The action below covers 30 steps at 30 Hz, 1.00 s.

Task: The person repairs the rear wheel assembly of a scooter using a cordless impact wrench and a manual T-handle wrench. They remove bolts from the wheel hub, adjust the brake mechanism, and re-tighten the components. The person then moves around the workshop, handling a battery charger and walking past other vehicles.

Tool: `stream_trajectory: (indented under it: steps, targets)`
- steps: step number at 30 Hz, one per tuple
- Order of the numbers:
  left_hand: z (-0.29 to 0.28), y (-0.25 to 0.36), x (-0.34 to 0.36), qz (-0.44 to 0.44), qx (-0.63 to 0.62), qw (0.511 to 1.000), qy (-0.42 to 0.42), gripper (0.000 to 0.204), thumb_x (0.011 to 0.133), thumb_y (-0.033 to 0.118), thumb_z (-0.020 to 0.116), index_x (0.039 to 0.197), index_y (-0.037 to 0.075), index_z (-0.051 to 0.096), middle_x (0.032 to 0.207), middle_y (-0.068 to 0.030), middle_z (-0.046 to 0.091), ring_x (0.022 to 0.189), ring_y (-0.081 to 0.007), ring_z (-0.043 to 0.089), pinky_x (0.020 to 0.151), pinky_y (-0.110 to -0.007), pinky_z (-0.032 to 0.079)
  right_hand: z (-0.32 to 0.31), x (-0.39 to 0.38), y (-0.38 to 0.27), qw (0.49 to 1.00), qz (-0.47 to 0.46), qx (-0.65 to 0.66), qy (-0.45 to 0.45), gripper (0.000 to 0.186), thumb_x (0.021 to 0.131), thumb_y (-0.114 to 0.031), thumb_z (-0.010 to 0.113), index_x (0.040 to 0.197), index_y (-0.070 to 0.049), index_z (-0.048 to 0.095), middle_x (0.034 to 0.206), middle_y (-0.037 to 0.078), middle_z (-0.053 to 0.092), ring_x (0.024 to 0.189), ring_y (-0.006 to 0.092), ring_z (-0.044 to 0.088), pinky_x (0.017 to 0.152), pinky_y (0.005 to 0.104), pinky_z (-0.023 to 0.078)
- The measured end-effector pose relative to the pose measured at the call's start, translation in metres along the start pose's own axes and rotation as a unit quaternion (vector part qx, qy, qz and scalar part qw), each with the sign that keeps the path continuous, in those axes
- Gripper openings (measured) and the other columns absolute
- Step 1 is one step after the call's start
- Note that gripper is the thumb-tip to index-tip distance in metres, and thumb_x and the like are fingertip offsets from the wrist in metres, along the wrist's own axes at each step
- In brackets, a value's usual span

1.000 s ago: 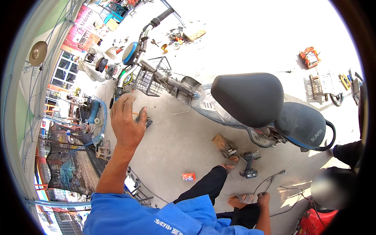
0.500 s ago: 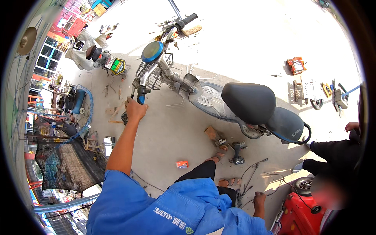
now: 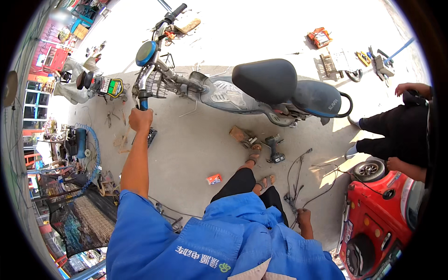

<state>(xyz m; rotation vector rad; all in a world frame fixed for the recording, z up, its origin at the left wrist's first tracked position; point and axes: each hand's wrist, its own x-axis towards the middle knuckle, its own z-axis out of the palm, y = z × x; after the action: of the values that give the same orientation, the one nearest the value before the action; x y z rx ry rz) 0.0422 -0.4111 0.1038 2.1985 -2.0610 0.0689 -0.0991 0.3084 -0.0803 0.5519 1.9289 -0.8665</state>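
Note:
My left hand (image 3: 141, 119) is closed round the blue-and-black handlebar grip (image 3: 143, 103) of an electric scooter, below its blue-rimmed display (image 3: 145, 53). The scooter has a wire front basket (image 3: 155, 84), a grey footboard (image 3: 224, 94) and a black seat (image 3: 263, 80) with a second, rear seat (image 3: 317, 98). My right hand (image 3: 303, 215) hangs low beside my leg, fingers curled, near dark cables on the floor; whether it holds anything is hidden. A cordless drill (image 3: 274, 147) and a wooden block (image 3: 240, 134) lie on the floor between my feet and the scooter.
A person in dark trousers (image 3: 392, 133) stands at right, above a red vehicle (image 3: 375, 210). A small red box (image 3: 214, 178) lies ahead of me. An air compressor (image 3: 80, 142) with coiled hose and black netting (image 3: 79, 219) are at left. An orange tool case (image 3: 318, 37) lies behind the scooter.
My left hand went from open above the grip to closed on it. The view has shifted, so the scooter sits higher in it and more of the other person shows at the right.

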Motion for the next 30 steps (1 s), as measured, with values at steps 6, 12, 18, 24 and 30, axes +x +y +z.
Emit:
stream_trajectory:
  steps: [6,12,18,24,30]
  targets:
    - [0.020,-0.012,0.007,0.001,0.070,0.997,0.029,0.065,0.065,0.030,0.067,0.114,-0.010,0.049,0.104,-0.0233,0.061,0.099,-0.0344,0.060,0.088,-0.043,0.046,-0.039,-0.003,0.066,0.997,0.031,0.022,0.074,0.023,0.079,-0.014,0.060,0.087,0.007,0.063,0.054,0.005,0.049,0.040,0.0153,0.046,0.036,0.0301,0.039]
    - [-0.002,0.008,-0.003,-0.013,0.031,0.996,-0.088,0.053,0.062,0.032,0.066,0.097,-0.008,0.060,0.102,-0.0220,0.063,0.096,-0.0315,0.062,0.087,-0.039,0.047,-0.039,-0.030,0.117,0.990,0.055,0.066,0.109,0.025,0.079,-0.015,0.059,0.086,0.008,0.063,0.055,0.009,0.052,0.042,0.0186,0.050,0.038,0.0322,0.041]
    - [0.000,-0.003,0.000,0.035,0.078,0.996,-0.035,0.050,0.062,0.036,0.063,0.093,-0.002,0.066,0.087,-0.0160,0.068,0.083,-0.0284,0.066,0.078,-0.036,0.049,-0.015,-0.049,0.149,0.987,0.070,0.087,0.112,0.024,0.079,-0.016,0.058,0.085,0.007,0.063,0.056,0.009,0.053,0.040,0.0187,0.050,0.038,0.0320,0.041]
    - [0.002,0.006,-0.005,0.049,0.105,0.993,-0.018,0.045,0.065,0.034,0.061,0.089,-0.003,0.067,0.094,-0.0188,0.067,0.089,-0.0311,0.065,0.080,-0.037,0.050,0.009,-0.062,0.182,0.979,0.086,0.148,0.112,0.023,0.078,-0.015,0.058,0.079,0.008,0.062,0.053,0.010,0.051,0.038,0.0185,0.049,0.035,0.0318,0.039]
    - [0.050,-0.031,0.081,0.040,0.083,0.993,-0.068,0.058,0.066,0.041,0.063,0.101,-0.006,0.065,0.105,-0.0181,0.065,0.093,-0.0300,0.063,0.083,-0.036,0.048,0.025,-0.068,0.192,0.964,0.104,0.201,0.142,0.023,0.079,-0.014,0.059,0.080,0.008,0.063,0.051,0.009,0.050,0.038,0.0170,0.048,0.035,0.0313,0.038]
